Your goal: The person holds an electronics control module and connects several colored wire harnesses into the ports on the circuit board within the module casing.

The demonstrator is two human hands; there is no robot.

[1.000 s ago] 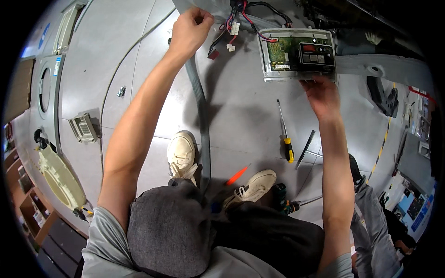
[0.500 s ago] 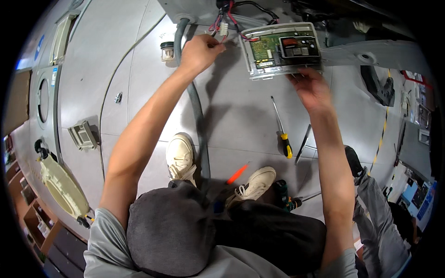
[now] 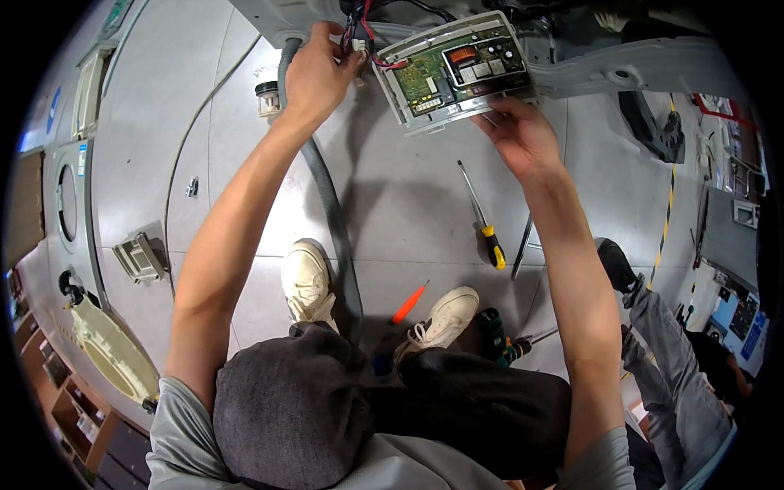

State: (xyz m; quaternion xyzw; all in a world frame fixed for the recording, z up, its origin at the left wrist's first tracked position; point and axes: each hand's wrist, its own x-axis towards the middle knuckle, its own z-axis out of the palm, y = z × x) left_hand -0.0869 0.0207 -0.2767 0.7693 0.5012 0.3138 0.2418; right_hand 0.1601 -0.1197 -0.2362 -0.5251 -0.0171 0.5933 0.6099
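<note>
A plastic housing with a green circuit board (image 3: pixel 425 75) is held tilted at the underside of a grey metal cabinet (image 3: pixel 563 73). My right hand (image 3: pixel 518 135) grips the housing's lower edge. Just left of the board, my left hand (image 3: pixel 318 77) is closed on a bunch of red and dark wires (image 3: pixel 363 20) around a small white connector (image 3: pixel 358 47); its fingertips are partly hidden. A grey hose (image 3: pixel 322 184) runs down behind that hand, beside a white cylindrical part with a dark rim (image 3: pixel 267 98).
On the tiled floor lie a yellow-black screwdriver (image 3: pixel 490 241), an orange tool (image 3: pixel 408 302), a drill (image 3: pixel 498 339) and a plastic cover (image 3: pixel 139 257). A cream part (image 3: pixel 106 335) and washer panel (image 3: pixel 73 204) are at left. Another person's grey-clad leg (image 3: pixel 670 359) is at right.
My left hand moved down to the hanging connectors, then up among the wires, closing on them. The board and my right hand shifted up and left in view, the housing now more tilted.
</note>
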